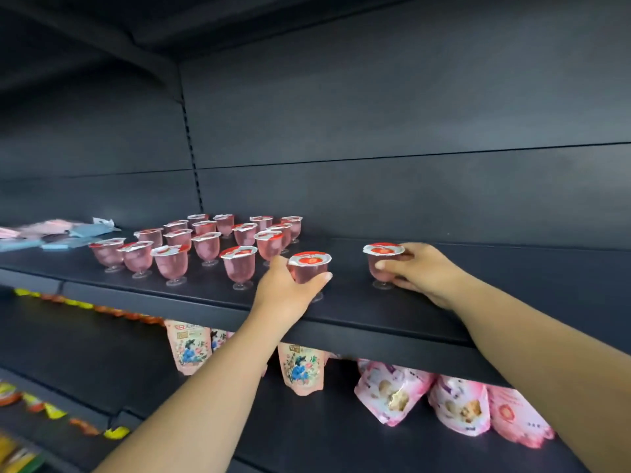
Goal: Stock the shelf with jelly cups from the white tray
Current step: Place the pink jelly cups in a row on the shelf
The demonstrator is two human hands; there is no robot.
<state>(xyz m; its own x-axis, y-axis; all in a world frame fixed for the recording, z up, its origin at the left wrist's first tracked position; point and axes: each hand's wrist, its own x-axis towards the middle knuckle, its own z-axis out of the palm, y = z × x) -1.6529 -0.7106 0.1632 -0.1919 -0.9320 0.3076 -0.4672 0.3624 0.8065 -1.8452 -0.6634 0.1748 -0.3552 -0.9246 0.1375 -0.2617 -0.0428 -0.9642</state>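
Several pink jelly cups (205,245) with red-and-white foil lids stand in rows on the dark shelf (495,285). My left hand (290,291) grips one jelly cup (309,266) near the shelf's front edge, just right of the rows. My right hand (423,271) holds another jelly cup (382,261) standing on the shelf further right, apart from the group. The white tray is out of view.
Pink and blue flat packets (51,233) lie at the shelf's left end. On the shelf below hang or stand pink floral pouches (298,370) and pink snack bags (457,401). Small orange and yellow items (85,307) line the lower left shelves. A dark back panel closes the rear.
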